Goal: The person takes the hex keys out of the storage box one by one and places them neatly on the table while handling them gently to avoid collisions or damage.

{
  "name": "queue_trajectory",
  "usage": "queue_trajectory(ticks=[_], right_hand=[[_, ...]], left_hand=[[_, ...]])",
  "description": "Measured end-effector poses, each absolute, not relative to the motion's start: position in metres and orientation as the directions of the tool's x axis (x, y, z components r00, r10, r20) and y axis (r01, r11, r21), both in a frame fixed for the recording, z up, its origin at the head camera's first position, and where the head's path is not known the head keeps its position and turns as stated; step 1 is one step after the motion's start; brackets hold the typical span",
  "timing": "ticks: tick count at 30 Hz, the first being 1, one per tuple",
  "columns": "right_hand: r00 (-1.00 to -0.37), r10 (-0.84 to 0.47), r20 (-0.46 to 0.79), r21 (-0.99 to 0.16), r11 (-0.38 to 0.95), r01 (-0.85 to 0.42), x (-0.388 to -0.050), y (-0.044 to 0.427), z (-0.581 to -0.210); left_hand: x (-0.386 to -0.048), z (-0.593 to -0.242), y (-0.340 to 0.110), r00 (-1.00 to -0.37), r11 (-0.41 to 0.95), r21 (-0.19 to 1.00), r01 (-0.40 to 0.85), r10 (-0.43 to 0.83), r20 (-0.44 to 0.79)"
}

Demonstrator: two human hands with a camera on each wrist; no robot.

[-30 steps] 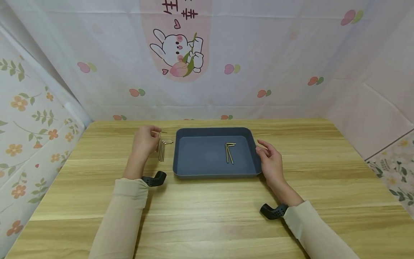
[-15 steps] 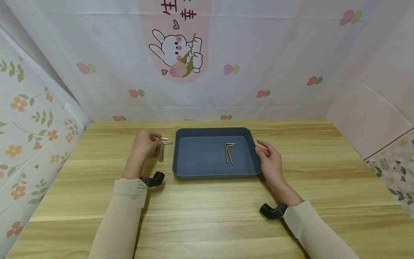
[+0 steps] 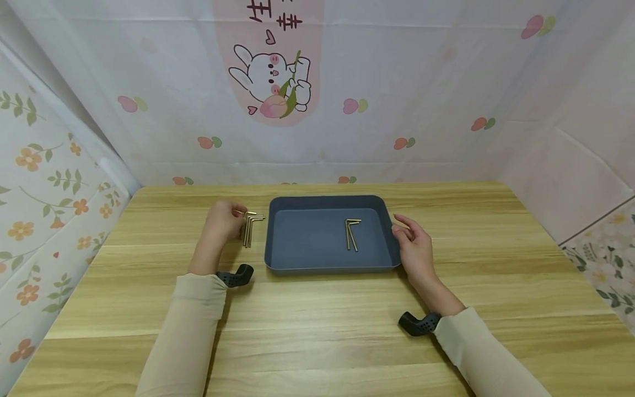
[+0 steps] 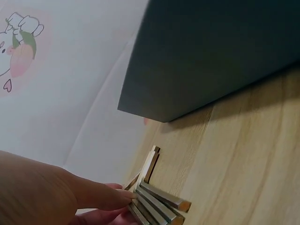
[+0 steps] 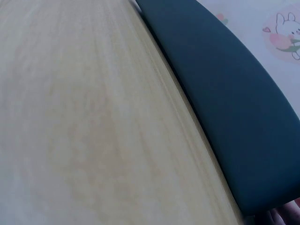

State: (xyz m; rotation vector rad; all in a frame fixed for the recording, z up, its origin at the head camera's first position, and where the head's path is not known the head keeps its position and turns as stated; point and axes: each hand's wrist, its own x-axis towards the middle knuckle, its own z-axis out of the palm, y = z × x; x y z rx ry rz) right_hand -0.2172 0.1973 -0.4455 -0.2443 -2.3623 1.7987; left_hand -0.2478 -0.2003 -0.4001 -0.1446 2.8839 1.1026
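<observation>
Several brass-coloured hex keys (image 3: 249, 234) lie side by side on the table, left of a blue-grey tray (image 3: 327, 270). My left hand (image 3: 223, 220) is at their upper left, pinching a hex key (image 4: 149, 164) between thumb and fingers against the bunch; part of that key is hidden by the fingers. Two more hex keys (image 3: 349, 234) rest inside the tray, towards its right side, their long arms spread apart. Beside the tray's right wall, my right hand (image 3: 416, 248) rests with loosely bent fingers against it, gripping nothing that I can see.
The wooden table (image 3: 317, 336) extends in front of the tray and to both sides. A printed white cloth (image 3: 397, 71) hangs behind its far edge. Dark wrist mounts (image 3: 238, 275) stick out at both cuffs.
My left hand has come down and towards me, bringing a raised hex key to the top of the bunch. The right hand and tray have kept their places.
</observation>
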Motion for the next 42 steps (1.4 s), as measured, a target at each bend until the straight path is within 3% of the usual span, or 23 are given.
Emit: queue_trajectory(ticks=[42], right_hand=[[-0.977,0.211,0.018,-0.97,0.241,0.034,-0.217,0.198,-0.445]], left_hand=[[-0.244,-0.402,-0.187,-0.985,0.826,0.536,-0.173,-0.129,-0.119]])
